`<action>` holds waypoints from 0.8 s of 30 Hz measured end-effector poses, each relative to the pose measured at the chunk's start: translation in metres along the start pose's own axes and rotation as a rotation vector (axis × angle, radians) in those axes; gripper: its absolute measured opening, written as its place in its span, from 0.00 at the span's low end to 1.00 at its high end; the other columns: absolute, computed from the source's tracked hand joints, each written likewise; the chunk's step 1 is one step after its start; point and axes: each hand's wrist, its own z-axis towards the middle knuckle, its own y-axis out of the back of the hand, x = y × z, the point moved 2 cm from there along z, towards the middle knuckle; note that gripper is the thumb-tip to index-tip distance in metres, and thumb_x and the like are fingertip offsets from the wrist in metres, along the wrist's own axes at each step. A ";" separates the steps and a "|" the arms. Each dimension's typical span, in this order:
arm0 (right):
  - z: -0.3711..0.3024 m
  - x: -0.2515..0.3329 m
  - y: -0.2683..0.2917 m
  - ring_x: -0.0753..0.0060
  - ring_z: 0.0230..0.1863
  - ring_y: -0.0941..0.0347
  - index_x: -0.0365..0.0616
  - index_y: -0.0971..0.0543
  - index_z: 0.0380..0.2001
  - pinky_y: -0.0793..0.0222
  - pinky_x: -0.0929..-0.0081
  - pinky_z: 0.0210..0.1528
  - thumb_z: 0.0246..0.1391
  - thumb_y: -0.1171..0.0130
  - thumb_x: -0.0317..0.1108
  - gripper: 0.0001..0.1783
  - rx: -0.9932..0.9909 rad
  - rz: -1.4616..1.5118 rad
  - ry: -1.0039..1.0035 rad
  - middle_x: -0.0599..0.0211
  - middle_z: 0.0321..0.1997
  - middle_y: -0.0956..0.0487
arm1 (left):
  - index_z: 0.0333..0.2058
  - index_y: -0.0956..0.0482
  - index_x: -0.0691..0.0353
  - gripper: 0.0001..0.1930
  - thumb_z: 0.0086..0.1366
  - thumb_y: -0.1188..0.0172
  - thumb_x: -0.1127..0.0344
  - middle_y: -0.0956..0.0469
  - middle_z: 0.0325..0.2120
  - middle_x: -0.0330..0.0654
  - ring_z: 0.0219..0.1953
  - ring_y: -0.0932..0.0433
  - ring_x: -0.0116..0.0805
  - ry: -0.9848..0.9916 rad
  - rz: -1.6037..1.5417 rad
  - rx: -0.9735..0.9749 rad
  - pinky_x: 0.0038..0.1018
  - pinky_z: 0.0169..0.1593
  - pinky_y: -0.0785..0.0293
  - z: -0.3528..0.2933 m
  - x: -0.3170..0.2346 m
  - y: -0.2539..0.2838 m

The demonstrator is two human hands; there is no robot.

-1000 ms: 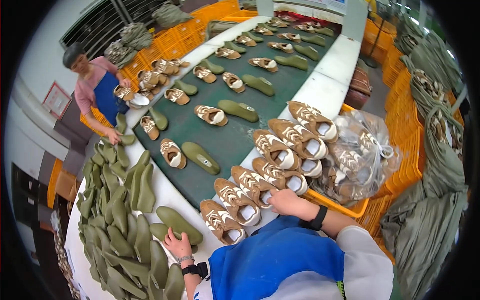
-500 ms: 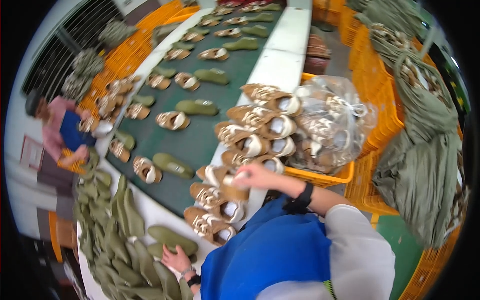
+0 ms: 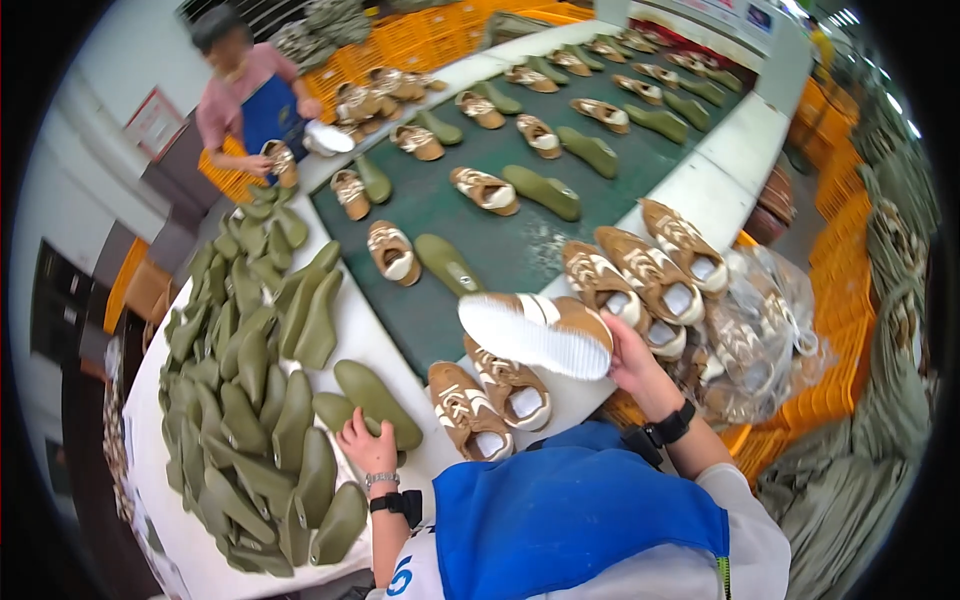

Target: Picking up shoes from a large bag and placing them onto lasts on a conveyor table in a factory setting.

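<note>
My right hand (image 3: 637, 362) grips a brown sneaker (image 3: 585, 325) by one end, tilted on its side so its white ribbed sole faces me. Below it, two more brown-and-white sneakers (image 3: 470, 410) stand on the white table edge. My left hand (image 3: 368, 445) rests with fingers apart on one of two olive-green shoe lasts (image 3: 380, 400) lying side by side on the white table (image 3: 400, 350). Beside that hand, to its left, lies a large heap of similar lasts (image 3: 240, 400).
A green conveyor belt (image 3: 540, 235) carries sneakers and lasts in rows. More sneakers (image 3: 650, 270) stand at its right edge, by a clear bag of shoes (image 3: 745, 340). Orange crates (image 3: 840, 290) line the right. Across the belt, a person (image 3: 245, 100) in a blue apron handles a shoe.
My right hand has lifted the sneaker from among the row and turned its sole toward me. My left hand stays on the lasts. The view has turned.
</note>
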 end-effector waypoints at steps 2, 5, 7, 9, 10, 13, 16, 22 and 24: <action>-0.009 -0.002 -0.022 0.90 0.14 0.40 0.49 0.26 0.27 0.50 0.90 0.13 0.57 0.53 0.44 0.13 0.061 -0.266 0.017 0.82 0.19 0.31 | 0.46 0.28 0.56 0.27 0.44 0.40 0.60 0.31 0.43 0.51 0.50 0.40 0.57 0.029 0.011 -0.024 0.47 0.58 0.45 -0.002 0.001 0.001; -0.003 -0.022 -0.023 0.91 0.21 0.40 0.43 0.23 0.27 0.46 0.89 0.22 0.54 0.46 0.40 0.12 0.348 -0.780 0.106 0.82 0.20 0.30 | 0.46 0.28 0.56 0.27 0.43 0.40 0.60 0.31 0.43 0.51 0.49 0.39 0.57 0.044 -0.010 -0.042 0.47 0.58 0.45 -0.001 -0.003 0.004; -0.003 -0.028 -0.034 0.92 0.22 0.41 0.41 0.23 0.26 0.46 0.88 0.23 0.53 0.45 0.39 0.12 0.357 -0.778 0.092 0.83 0.20 0.31 | 0.45 0.27 0.57 0.26 0.42 0.41 0.60 0.31 0.43 0.51 0.50 0.40 0.57 0.038 -0.026 -0.043 0.47 0.58 0.45 -0.002 -0.006 0.007; -0.002 -0.029 -0.038 0.92 0.22 0.42 0.39 0.23 0.26 0.46 0.88 0.24 0.52 0.43 0.38 0.12 0.364 -0.774 0.082 0.83 0.20 0.31 | 0.45 0.28 0.58 0.27 0.43 0.40 0.60 0.31 0.43 0.51 0.50 0.39 0.56 0.051 -0.018 -0.050 0.46 0.59 0.46 -0.002 -0.006 0.009; -0.001 -0.028 -0.039 0.92 0.22 0.42 0.40 0.23 0.26 0.46 0.88 0.23 0.52 0.43 0.38 0.11 0.334 -0.805 0.189 0.84 0.20 0.31 | 0.45 0.28 0.59 0.27 0.44 0.40 0.59 0.31 0.43 0.50 0.50 0.39 0.55 0.049 -0.008 -0.047 0.45 0.59 0.47 -0.002 -0.006 0.008; -0.004 -0.014 -0.047 0.91 0.20 0.40 0.41 0.22 0.27 0.45 0.86 0.22 0.50 0.41 0.38 0.11 0.250 -0.927 0.365 0.82 0.17 0.31 | 0.44 0.27 0.61 0.27 0.42 0.41 0.59 0.31 0.43 0.51 0.51 0.40 0.56 0.065 -0.002 -0.065 0.46 0.58 0.45 -0.003 -0.002 0.005; -0.013 -0.004 -0.054 0.71 0.22 0.28 0.42 0.22 0.30 0.34 0.75 0.27 0.45 0.39 0.42 0.14 0.082 -1.290 0.523 0.62 0.19 0.26 | 0.45 0.28 0.62 0.27 0.42 0.41 0.59 0.31 0.43 0.50 0.51 0.41 0.57 0.084 0.001 -0.064 0.45 0.58 0.45 -0.004 -0.003 0.007; 0.011 -0.042 -0.006 0.51 0.36 0.27 0.43 0.24 0.34 0.31 0.61 0.38 0.46 0.43 0.44 0.16 0.248 -1.851 0.516 0.55 0.34 0.23 | 0.44 0.27 0.65 0.27 0.42 0.41 0.58 0.32 0.43 0.50 0.52 0.41 0.57 0.094 -0.010 -0.068 0.45 0.59 0.45 -0.003 -0.007 0.009; 0.014 -0.046 0.001 0.50 0.38 0.27 0.43 0.25 0.37 0.31 0.60 0.40 0.46 0.43 0.44 0.18 0.253 -1.891 0.444 0.55 0.36 0.23 | 0.43 0.27 0.66 0.28 0.42 0.41 0.58 0.32 0.44 0.50 0.52 0.41 0.57 0.096 -0.013 -0.059 0.45 0.59 0.46 -0.004 -0.004 0.007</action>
